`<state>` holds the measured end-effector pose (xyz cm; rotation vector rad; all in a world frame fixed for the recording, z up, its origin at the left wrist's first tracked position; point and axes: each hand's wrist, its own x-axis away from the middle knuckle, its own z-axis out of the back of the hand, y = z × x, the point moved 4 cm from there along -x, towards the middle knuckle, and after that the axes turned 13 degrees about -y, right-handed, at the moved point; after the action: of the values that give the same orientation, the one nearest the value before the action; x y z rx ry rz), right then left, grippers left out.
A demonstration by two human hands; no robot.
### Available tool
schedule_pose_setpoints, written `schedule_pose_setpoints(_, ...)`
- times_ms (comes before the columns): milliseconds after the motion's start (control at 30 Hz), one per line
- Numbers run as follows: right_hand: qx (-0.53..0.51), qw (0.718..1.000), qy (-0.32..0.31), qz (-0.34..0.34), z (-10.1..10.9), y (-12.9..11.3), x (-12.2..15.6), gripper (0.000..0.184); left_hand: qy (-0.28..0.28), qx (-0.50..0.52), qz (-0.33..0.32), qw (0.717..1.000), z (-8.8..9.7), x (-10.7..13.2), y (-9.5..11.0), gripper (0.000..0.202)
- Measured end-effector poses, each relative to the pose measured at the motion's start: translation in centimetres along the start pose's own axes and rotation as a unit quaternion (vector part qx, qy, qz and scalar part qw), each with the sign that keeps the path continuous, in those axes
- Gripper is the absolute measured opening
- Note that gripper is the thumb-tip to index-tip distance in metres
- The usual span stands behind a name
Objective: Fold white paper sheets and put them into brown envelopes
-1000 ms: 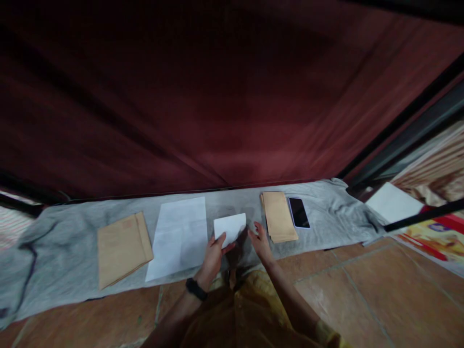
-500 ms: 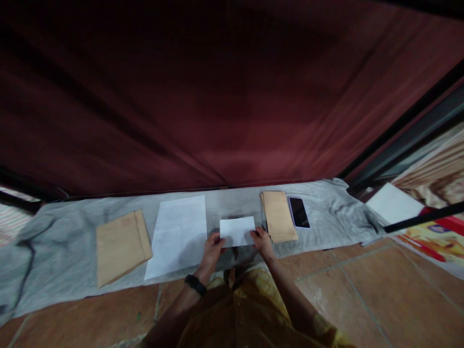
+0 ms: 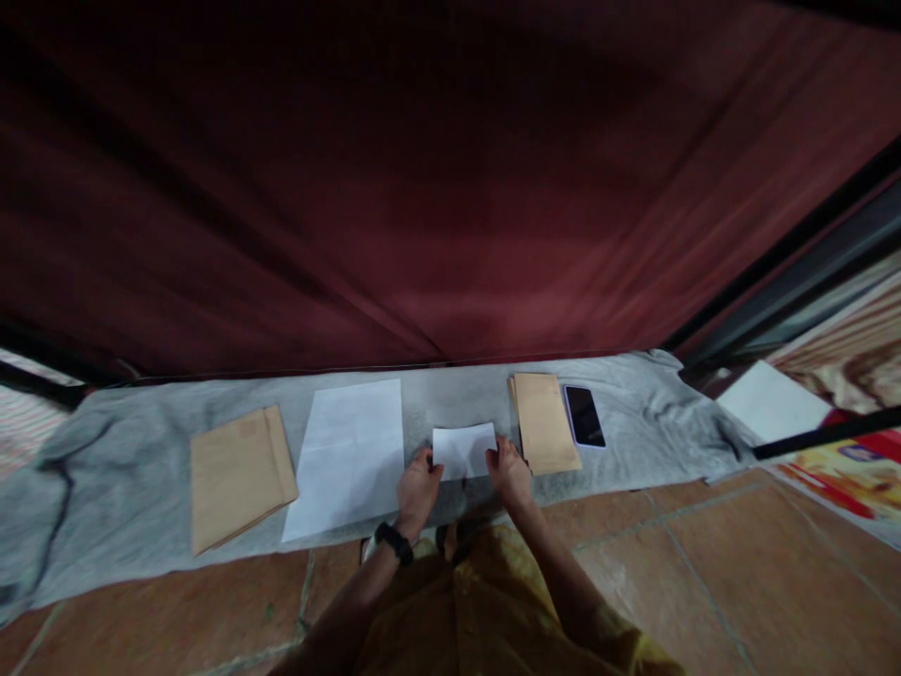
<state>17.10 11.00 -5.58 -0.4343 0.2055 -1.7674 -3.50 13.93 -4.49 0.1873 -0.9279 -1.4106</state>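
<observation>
A small white rectangle of paper (image 3: pixel 465 451), perhaps folded, is stretched between my two hands above the grey cloth. My left hand (image 3: pixel 419 486) pinches its left edge, thumb on top. At the opposite edge my right hand (image 3: pixel 510 474) grips it the same way, close beside a stack of brown envelopes (image 3: pixel 546 422). Larger white sheets of paper (image 3: pixel 348 455) lie flat to the left of my left hand. Further left rests another pair of brown envelopes (image 3: pixel 239 479), slightly fanned.
Grey cloth (image 3: pixel 637 422) covers the long narrow surface. A phone (image 3: pixel 585 416) lies right of the envelope stack. Behind rises a dark red fabric panel (image 3: pixel 450 235). At the right are a dark metal bar (image 3: pixel 831 432) and a colourful printed package (image 3: pixel 851 474). Terracotta tiles (image 3: pixel 668 554) form the floor.
Both hands still hold the small paper, which now sits slightly lower and bows a little. My left wrist has shifted slightly to the right. The view has moved a little.
</observation>
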Motion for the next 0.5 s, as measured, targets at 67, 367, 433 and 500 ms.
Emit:
schedule_pose_setpoints(67,0.013,0.999,0.034,0.014,0.0,0.0,0.4,0.038,0.000,-0.016,-0.002,1.000,0.0,0.0,0.0,0.024)
schedule_pose_setpoints(367,0.004,0.964,0.030,0.263,-2.5,-4.3,2.4,0.047,0.010,-0.048,-0.004,0.999,-0.7,-0.2,-0.5,0.039)
schedule_pose_setpoints(433,0.010,0.959,0.011,0.283,-3.2,-4.9,2.8,0.047,0.014,-0.059,-0.004,0.998,-0.7,-0.1,-0.6,0.040)
schedule_pose_setpoints(500,0.017,0.959,0.001,0.283,-3.7,-5.1,2.9,0.047,0.013,-0.079,-0.004,0.997,-0.7,0.1,-0.6,0.041)
